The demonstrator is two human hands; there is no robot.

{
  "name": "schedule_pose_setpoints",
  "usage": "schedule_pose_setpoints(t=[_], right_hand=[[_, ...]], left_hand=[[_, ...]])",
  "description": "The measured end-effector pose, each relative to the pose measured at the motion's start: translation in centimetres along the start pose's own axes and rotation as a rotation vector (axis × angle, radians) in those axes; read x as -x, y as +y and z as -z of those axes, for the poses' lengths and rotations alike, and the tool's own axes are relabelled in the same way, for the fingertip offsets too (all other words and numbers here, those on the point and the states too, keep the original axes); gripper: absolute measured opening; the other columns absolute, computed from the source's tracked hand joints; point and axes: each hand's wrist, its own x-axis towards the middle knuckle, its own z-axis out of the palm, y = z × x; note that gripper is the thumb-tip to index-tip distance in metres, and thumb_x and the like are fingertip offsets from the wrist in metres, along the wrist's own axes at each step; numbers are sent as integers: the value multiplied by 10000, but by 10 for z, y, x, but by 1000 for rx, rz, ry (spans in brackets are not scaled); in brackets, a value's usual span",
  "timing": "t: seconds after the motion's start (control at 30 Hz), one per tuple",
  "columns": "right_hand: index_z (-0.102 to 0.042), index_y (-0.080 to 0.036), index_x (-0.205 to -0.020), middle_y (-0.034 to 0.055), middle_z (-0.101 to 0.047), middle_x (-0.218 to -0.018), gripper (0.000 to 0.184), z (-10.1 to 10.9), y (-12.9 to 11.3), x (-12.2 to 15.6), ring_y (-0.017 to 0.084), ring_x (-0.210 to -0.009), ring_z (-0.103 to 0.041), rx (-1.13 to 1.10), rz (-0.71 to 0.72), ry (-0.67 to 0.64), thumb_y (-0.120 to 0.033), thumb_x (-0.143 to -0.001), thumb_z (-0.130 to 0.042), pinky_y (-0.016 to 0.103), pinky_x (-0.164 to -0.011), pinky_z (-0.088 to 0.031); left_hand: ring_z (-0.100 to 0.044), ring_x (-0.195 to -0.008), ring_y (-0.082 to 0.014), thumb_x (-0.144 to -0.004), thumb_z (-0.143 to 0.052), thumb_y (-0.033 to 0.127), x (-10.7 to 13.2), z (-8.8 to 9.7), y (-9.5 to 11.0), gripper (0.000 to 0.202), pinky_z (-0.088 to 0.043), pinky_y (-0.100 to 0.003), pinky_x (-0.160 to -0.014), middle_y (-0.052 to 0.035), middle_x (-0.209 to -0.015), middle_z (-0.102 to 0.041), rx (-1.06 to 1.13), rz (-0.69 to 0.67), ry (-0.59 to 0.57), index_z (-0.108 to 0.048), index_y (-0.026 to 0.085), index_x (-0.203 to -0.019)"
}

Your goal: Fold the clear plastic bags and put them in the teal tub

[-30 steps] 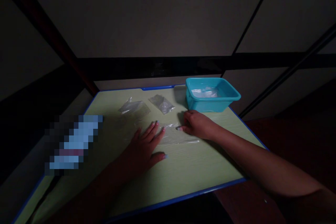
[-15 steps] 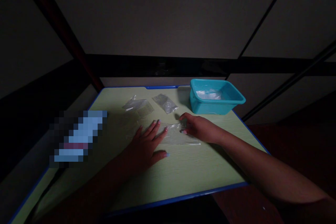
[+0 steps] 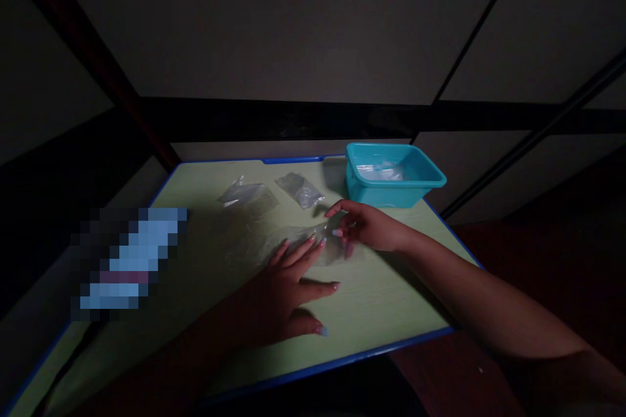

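Note:
A clear plastic bag [image 3: 283, 234] lies across the middle of the table under both hands. My left hand [image 3: 293, 280] rests on its near side with the fingers spread and flat. At the bag's right part, my right hand [image 3: 366, 227] has its thumb and lower fingers curled on the film, while the index finger stands away from them. Part of the right fingers shows dimly through the plastic. Behind the hands lie two more clear bags: a crumpled one [image 3: 248, 195] to the left and a smaller one [image 3: 300, 190] to the right of it.
A turquoise plastic basin [image 3: 391, 195] stands at the table's back right corner with clear plastic inside. A blurred-out bright object [image 3: 147, 244] is at the left edge, a dark cable [image 3: 71, 358] running from it. The pale green table [image 3: 372, 313] has a blue rim.
My left hand has slid right and nearer, its fingers spread wider. The bag's right part is now raised and rumpled at my right fingers. The whole view has shifted slightly.

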Motion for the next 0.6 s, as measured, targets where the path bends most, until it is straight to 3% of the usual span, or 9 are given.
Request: schedule_pose_setpoints(t=[0.17,0.27,0.37,0.47,0.6], right_hand=[[-482,-176,-1037,-70,-553,-594,321,-3,-2,0,133,-485,-616,-218,-38,46,-149,-757,-636,246,-462,-519],[-493,-175,-1022,-65,-561,-589,266,-6,-5,0,113,-468,-594,-256,-35,53,-166,-793,-629,221,-458,-500],[-522,-171,-994,-49,-541,-586,99,-7,-8,-1,93,-425,-554,-246,-81,161,-225,-919,-484,191,-412,-457],[-539,-172,-968,-9,-560,-694,219,-3,-10,-4,88,-439,-557,-304,-144,246,-269,-980,-343,198,-397,-455],[-548,-162,-996,46,-617,-903,130,4,-7,-6,103,-616,-616,-422,-45,130,-168,-911,-450,221,-519,-513]], left_hand=[[-75,-1450,-325,-820,-525,635,-4,-8,2,736,-116,-598,-1124,-137,-1578,-61,-43,43,-1,-347,281,-1439],[-135,-1449,-280,-851,-502,602,-6,-6,2,790,-91,-560,-1150,-115,-1575,-100,-39,66,-21,-221,225,-1486],[-174,-1444,-254,-890,-448,575,-6,-2,2,779,-90,-536,-1163,-76,-1576,-109,22,65,-23,-105,240,-1506],[-150,-1446,-262,-919,-372,571,-4,2,2,752,-129,-498,-1170,-77,-1579,-69,108,78,15,-63,228,-1512],[-122,-1445,-290,-905,-286,645,1,6,5,813,-198,-444,-1163,-108,-1578,-22,205,120,105,-46,163,-1514]])
